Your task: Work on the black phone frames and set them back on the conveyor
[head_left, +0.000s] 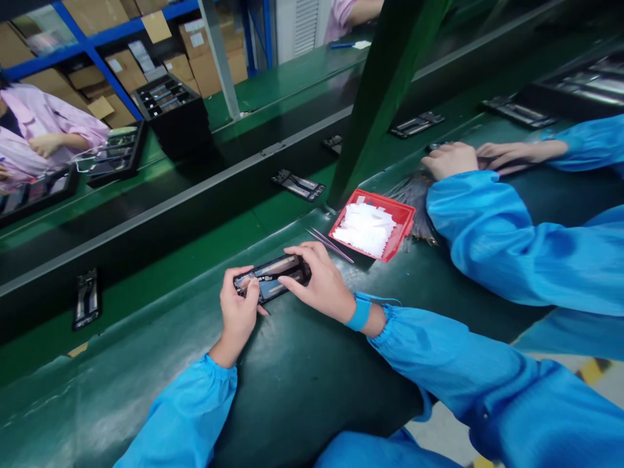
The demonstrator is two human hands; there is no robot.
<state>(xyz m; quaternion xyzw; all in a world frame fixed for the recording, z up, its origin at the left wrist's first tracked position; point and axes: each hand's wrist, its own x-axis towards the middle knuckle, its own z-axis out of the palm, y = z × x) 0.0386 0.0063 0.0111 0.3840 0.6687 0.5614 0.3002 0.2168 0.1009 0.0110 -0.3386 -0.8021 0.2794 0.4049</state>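
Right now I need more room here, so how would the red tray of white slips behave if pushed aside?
The red tray looks thin and shallow, so probably light and easy to slide. Its loose white slips, heaped inside, might spill if it tips.

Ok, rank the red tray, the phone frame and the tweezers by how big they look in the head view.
1. red tray, clearly largest.
2. phone frame, its ends covered, so full length unsure.
3. tweezers, thin and shortest.
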